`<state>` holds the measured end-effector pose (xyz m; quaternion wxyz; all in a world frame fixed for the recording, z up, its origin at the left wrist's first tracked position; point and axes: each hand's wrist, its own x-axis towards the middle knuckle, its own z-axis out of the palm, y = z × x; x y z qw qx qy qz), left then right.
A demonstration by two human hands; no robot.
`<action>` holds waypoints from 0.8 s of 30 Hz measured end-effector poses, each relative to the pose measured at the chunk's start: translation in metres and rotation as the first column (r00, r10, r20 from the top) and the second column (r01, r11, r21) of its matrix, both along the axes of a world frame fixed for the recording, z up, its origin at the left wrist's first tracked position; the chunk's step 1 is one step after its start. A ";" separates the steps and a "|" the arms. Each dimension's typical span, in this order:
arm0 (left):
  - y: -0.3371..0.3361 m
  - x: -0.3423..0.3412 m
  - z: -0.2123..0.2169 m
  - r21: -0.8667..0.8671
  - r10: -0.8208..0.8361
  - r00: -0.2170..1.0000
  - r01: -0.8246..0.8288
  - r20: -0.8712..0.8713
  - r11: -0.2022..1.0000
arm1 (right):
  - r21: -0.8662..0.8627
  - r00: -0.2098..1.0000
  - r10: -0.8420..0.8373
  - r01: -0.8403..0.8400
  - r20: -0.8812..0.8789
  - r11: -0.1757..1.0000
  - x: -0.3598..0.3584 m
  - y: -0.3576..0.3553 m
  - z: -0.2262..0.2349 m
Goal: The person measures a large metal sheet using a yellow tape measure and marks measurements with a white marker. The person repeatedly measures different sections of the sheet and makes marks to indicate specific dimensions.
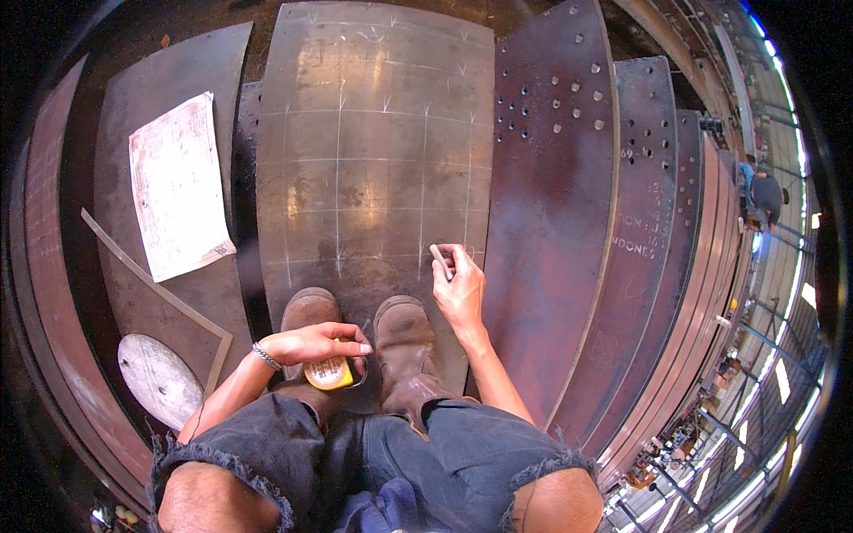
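My left hand (322,343) is closed around a yellow tape measure (328,373), held low in front of my boots (407,342). Between the fingers of my right hand (459,286) is a short, pale stick of chalk (441,260), its tip pointing up and to the left. Beneath it lies a steel plate (382,186) marked with a grid of white lines and small arrowheads. Whether the chalk touches the plate I cannot tell. No tape blade shows drawn out of the case.
Left of the marked plate, a printed drawing sheet (180,186) rests on another plate, near a metal square (164,293) and a pale oval disc (160,380). Plates with drilled holes (555,160) overlap on the right. A person (764,197) is at the far right.
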<state>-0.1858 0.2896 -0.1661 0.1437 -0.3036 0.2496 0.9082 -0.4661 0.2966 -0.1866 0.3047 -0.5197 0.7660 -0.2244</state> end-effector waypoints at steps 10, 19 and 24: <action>0.000 0.000 0.000 0.014 0.002 1.000 -0.002 -0.003 1.000 | 0.003 0.997 0.031 -0.031 -0.070 1.000 0.011 -0.012 -0.005; 0.002 0.001 -0.002 -0.003 -0.005 1.000 0.005 -0.006 1.000 | -0.025 0.986 0.168 -0.168 -0.003 0.985 0.027 0.002 -0.007; 0.001 -0.001 0.000 -0.002 -0.002 1.000 0.002 -0.014 1.000 | -0.046 0.987 0.136 -0.140 -0.089 0.989 0.010 0.018 -0.010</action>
